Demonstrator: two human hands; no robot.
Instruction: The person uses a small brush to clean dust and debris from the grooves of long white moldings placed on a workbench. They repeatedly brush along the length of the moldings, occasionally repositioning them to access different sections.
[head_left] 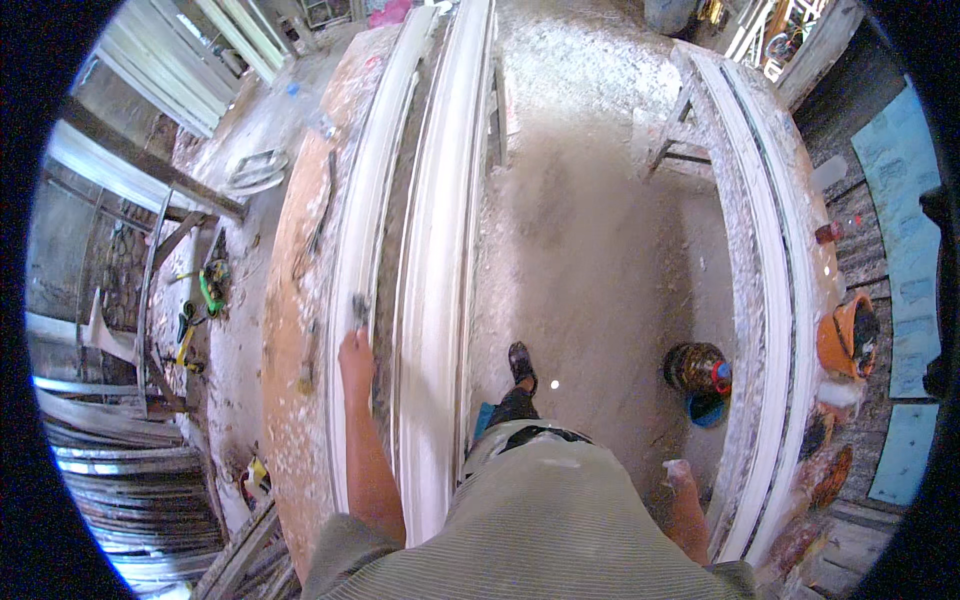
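Note:
My left hand (356, 352) is closed over the long white moulding (372, 190) on the left bench. Out of its fingers juts a small tool with a grey head (360, 303); too little of it shows to tell its kind. A second, wider white moulding (440, 250) lies parallel to it, just to the right. Low on my right side hangs my right hand (681, 482), away from both benches. White stuff shows at its fingers, and whether that is a held thing or a coating is unclear.
The left bench (283, 400) has an orange-brown, white-spattered top. Long white strips (765, 240) run along the right bench. Beside it on the floor stand a dark round container (697, 368) and a blue bucket (706, 410). An orange bucket (840, 340) stands beyond.

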